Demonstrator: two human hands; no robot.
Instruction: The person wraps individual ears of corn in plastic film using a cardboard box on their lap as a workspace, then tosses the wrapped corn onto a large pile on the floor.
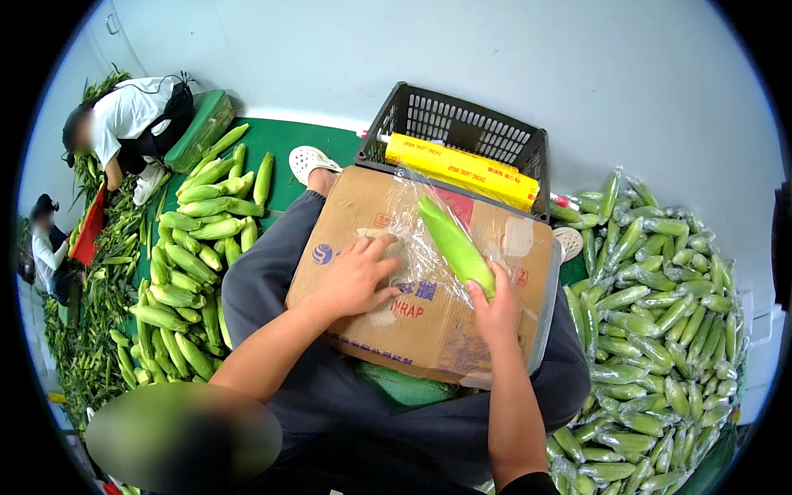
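My right hand (497, 303) grips the lower end of an ear of corn in its green husk (456, 247). The ear slants over a sheet of clear plastic wrap (405, 253), which lies crumpled on a flat cardboard box (346, 297) across my lap. My left hand (362, 272) rests with its fingers apart at the left edge of the wrap, palm down. Whether its fingertips pin the film cannot be told. The wrap runs up towards a yellow box of wrap (461, 170) at the box's far edge.
A black plastic crate (476, 127) stands beyond the cardboard. Unwrapped ears (185, 297) are heaped at my left, wrapped ears (662, 322) at my right. Two people (133, 117) work among stripped husks (93, 328) at far left. A pale wall (495, 55) rises behind the crate.
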